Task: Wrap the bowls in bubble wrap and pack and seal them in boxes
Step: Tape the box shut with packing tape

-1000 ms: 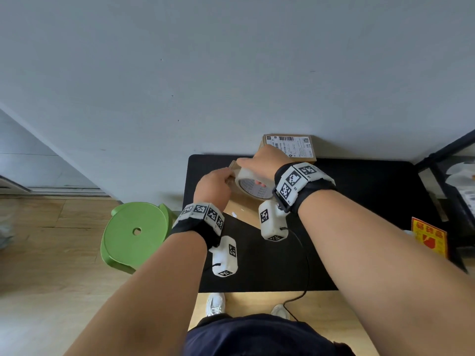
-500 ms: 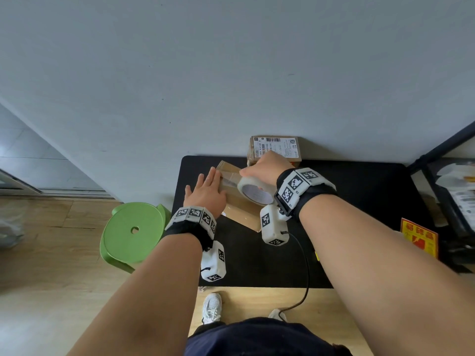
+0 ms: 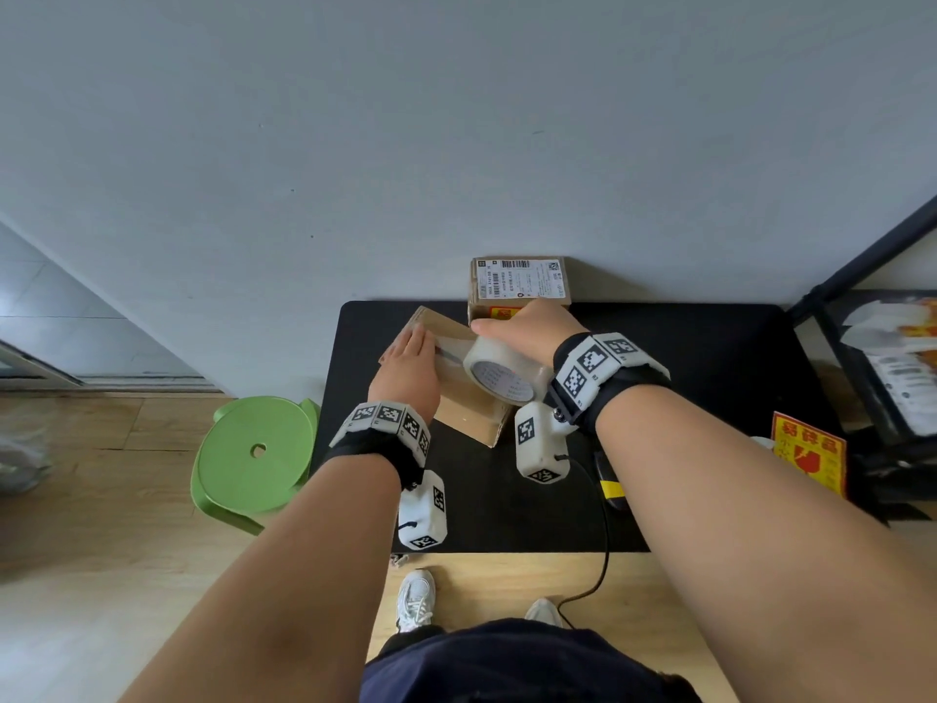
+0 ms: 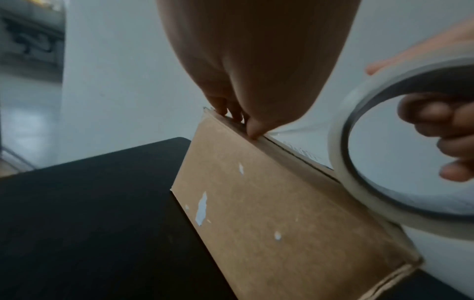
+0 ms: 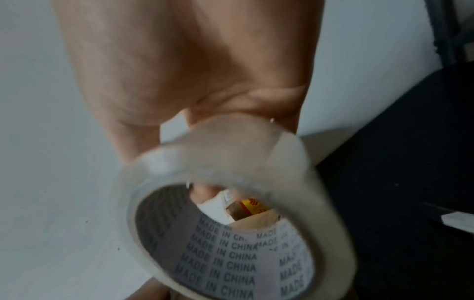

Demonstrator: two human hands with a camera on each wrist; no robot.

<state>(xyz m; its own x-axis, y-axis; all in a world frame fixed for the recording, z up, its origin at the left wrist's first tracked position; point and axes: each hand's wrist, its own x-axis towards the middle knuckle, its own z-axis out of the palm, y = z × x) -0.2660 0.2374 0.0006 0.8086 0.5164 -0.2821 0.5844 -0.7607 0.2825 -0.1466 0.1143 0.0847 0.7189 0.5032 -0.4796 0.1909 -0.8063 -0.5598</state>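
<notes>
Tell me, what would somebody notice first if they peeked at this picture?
Probably the big roll of clear tape in the middle, gripped by the right hand and resting on a brown cardboard box on the black table. The left hand lies flat on the box top, pressing on it. After that, the bright green stool on the floor to the left stands out.
</notes>
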